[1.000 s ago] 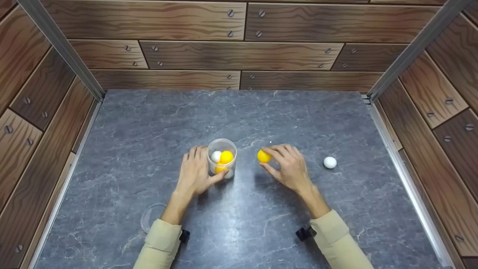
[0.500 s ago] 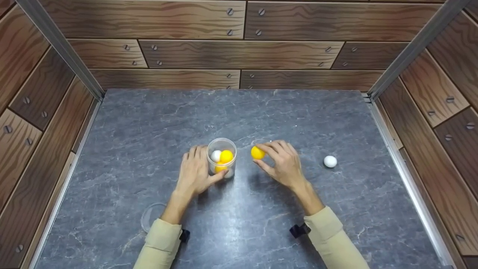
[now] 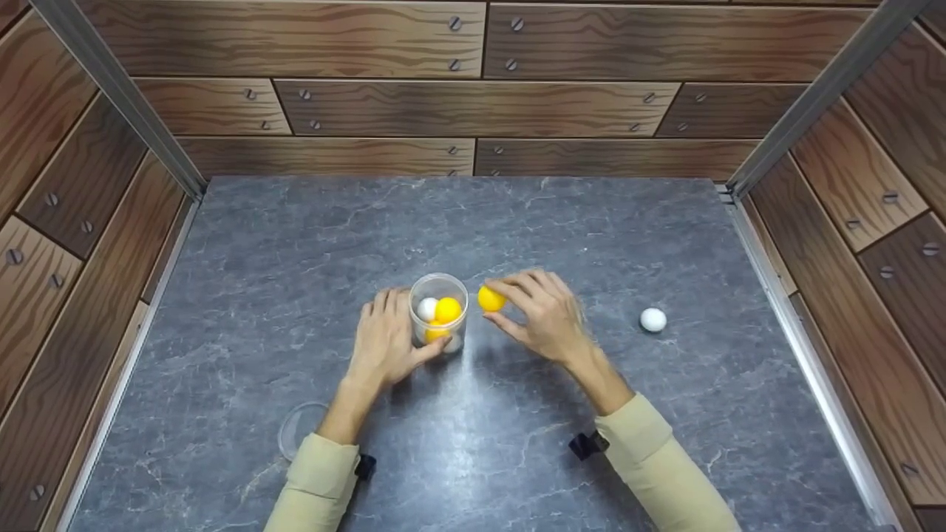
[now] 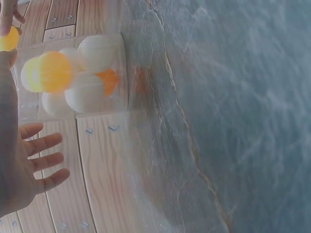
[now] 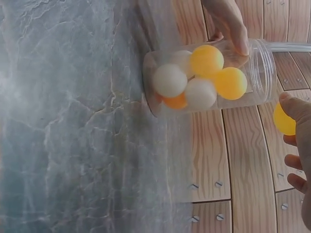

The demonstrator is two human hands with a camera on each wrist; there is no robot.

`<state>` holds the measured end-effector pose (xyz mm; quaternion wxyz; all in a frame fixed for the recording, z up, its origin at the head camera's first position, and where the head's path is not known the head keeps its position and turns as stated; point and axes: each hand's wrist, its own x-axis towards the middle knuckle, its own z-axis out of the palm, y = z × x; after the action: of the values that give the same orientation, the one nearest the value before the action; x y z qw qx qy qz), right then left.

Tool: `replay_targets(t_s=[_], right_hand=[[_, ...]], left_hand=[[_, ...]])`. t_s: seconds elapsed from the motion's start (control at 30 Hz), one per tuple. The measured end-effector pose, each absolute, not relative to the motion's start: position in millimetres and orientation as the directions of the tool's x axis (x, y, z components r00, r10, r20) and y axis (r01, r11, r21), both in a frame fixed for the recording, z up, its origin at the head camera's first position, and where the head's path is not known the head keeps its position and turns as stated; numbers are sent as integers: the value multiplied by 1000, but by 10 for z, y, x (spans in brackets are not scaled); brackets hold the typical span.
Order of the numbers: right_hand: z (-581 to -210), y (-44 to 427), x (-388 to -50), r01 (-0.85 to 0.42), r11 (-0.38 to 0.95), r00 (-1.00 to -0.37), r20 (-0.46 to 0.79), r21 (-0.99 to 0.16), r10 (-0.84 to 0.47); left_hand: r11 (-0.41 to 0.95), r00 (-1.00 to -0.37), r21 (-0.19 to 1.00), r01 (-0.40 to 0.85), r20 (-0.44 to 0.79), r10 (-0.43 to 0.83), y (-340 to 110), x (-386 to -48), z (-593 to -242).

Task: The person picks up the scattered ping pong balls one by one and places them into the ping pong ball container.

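A clear plastic jar [image 3: 439, 284] stands upright on the table, holding several white, yellow and orange table tennis balls [image 5: 170, 80]. My left hand [image 3: 386, 336] steadies the jar from its left, the thumb across the near side and the fingers along the far left. My right hand [image 3: 543, 314] pinches a yellow table tennis ball [image 3: 491, 298] between thumb and fingertips. This ball is just right of the jar's mouth, apart from it; in the right wrist view it sits just beyond the open rim [image 5: 267, 70].
A lone white ball [image 3: 653, 320] lies on the grey marbled table [image 3: 355, 229] to the right. A clear round lid [image 3: 290, 430] lies near the left forearm, partly covered by the sleeve. Wood-patterned walls [image 3: 384, 107] enclose the table at the back and sides.
My right hand has moved left and slightly away from me, carrying the yellow ball towards the jar. The left hand and jar have stayed in place.
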<state>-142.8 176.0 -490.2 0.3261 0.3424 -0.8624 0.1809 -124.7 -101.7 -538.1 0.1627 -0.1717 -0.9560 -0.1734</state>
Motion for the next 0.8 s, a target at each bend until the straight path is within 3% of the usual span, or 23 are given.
replay_targets(t_s=[0.6, 0.8], right_hand=[[-4648, 1468, -1570, -772, 636, -461, 679, 11, -571], [-4603, 1372, -1629, -790, 613, -462, 640, 17, -613]], left_hand=[[886, -890, 263, 382, 362, 277, -1018, -1246, -5379], [887, -891, 264, 380, 360, 275, -1021, -1243, -5380]])
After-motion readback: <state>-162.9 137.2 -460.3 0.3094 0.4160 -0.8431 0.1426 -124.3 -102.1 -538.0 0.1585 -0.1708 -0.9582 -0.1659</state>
